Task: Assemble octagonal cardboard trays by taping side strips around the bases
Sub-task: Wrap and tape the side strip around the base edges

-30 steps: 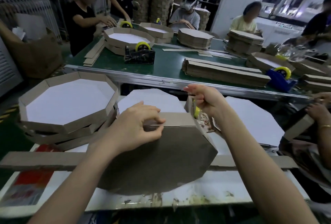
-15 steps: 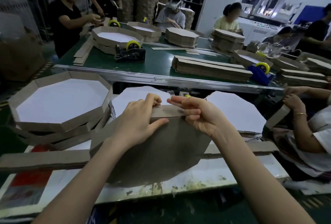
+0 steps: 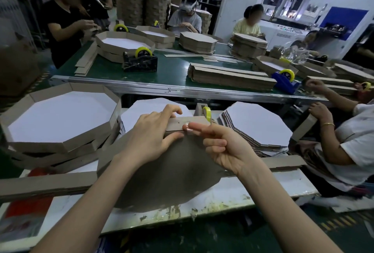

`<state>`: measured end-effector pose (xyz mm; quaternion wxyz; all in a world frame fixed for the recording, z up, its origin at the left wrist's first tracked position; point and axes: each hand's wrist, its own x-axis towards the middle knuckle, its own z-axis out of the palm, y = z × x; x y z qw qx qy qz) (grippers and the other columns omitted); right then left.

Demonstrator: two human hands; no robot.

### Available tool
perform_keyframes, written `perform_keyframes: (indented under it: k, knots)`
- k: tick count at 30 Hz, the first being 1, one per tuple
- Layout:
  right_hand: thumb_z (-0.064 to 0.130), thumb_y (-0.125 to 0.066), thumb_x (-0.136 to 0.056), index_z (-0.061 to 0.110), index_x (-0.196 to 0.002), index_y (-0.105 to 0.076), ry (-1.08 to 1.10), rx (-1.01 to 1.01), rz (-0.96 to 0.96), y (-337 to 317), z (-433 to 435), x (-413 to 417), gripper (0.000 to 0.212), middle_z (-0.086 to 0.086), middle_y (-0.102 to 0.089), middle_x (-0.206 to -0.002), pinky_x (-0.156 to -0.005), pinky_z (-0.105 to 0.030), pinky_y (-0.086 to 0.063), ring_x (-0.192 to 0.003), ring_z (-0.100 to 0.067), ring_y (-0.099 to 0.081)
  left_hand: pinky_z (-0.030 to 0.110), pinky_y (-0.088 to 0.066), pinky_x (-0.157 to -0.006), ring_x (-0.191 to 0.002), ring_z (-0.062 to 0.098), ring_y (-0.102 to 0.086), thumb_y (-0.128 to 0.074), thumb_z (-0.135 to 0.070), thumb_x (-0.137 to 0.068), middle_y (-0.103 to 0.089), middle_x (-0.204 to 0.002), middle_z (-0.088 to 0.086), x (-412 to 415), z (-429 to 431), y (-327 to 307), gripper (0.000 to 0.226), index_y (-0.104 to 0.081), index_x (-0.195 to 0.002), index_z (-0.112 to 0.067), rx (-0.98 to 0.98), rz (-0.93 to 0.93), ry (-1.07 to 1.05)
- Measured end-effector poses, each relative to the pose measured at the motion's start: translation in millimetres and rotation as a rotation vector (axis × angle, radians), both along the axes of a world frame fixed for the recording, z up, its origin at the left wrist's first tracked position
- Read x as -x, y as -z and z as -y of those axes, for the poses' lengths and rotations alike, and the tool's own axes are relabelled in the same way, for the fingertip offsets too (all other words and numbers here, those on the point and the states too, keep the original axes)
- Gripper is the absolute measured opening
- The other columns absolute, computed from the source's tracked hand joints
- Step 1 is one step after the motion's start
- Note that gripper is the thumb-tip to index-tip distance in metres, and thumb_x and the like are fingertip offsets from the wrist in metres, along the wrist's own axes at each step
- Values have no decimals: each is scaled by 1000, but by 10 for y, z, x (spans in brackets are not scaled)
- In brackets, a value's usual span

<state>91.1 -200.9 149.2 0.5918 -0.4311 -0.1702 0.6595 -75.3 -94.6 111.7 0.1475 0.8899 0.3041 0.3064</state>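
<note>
At frame centre, the left hand (image 3: 149, 137) grips the side strip (image 3: 190, 122) on the base (image 3: 166, 182). The right hand (image 3: 226, 147) presses it with straight fingers. Finished trays (image 3: 87, 141) are stacked at left; this wrap is judged barely begun.

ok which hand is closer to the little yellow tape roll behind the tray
Right. The right hand presses its fingertips on the side strip just in front of the tape roll; the left hand grips the strip farther to the left.

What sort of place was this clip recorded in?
Most likely a packaging factory's assembly line: a long green conveyor table shared by several workers, stacked octagonal trays in front of it, bundled cardboard side strips and a tape dispenser on it.
</note>
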Motion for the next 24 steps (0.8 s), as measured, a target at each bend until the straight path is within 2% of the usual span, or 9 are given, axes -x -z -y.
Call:
perform_keyframes:
  k: [4, 7, 9, 13, 20, 22, 24]
  knots:
    - [2, -33, -99, -6, -110, -60, 39, 3, -31, 44, 31, 9, 31, -10, -73, -93, -28, -9, -26, -26, -4, -29, 27, -22, -78, -104, 17, -49, -61, -43, -91, -60, -120, -11, -7, 11, -10, 39, -41, -124, -40, -28, -41, 19]
    - [1, -33, -99, -6, -108, -62, 54, 7, -21, 54, 39, 14, 31, -12, -71, -100, -28, -9, -25, -26, -4, -28, 32, -30, -92, -113, 16, -49, -57, -45, -93, -57, -127, -13, -19, -2, -17, 39, -44, -130, -46, -32, -76, 31]
    - [1, -33, -98, -5, -107, -62, 62, 10, -8, 53, 45, 21, 31, -12, -70, -103, -27, -9, -24, -26, -4, -28, 34, -31, -97, -116, 16, -49, -53, -46, -94, -55, -129, -13, -20, -11, -20, 42, -44, -135, -49, -48, -104, 35]
    - [1, -32, -99, -5, -110, -62, 57, 16, 13, 61, 66, 36, 32, -13, -66, -112, -27, -9, -24, -27, -4, -27, 32, -31, -94, -113, 15, -48, -49, -47, -96, -52, -124, -13, -15, -20, -8, 39, -47, -134, -52, -69, -147, 38]
    - [-3, -40, -92, -1, -111, -69, 41, 58, 266, 180, 103, 40, 35, -6, -71, -106, -28, -12, -20, -32, -2, -24, 34, -31, -95, -113, 15, -45, -45, -44, -98, -49, -126, -12, -31, -40, -23, 38, -49, -135, -48, -24, -185, 72]
    - [-4, -43, -87, 3, -104, -75, 47, 72, 349, 205, 95, 31, 37, -4, -69, -97, -29, -13, -20, -34, -2, -23, 35, -32, -96, -113, 15, -45, -46, -43, -98, -49, -126, -11, -43, -35, -27, 38, -49, -135, -48, -19, -193, 89]
    - [-4, -42, -82, 7, -84, -78, 49, 103, 381, 232, 80, 20, 38, -5, -73, -100, -29, -14, -20, -33, -3, -21, 36, -32, -95, -113, 15, -45, -48, -42, -98, -49, -126, -10, -46, -31, -29, 37, -51, -134, -48, -10, -189, 98]
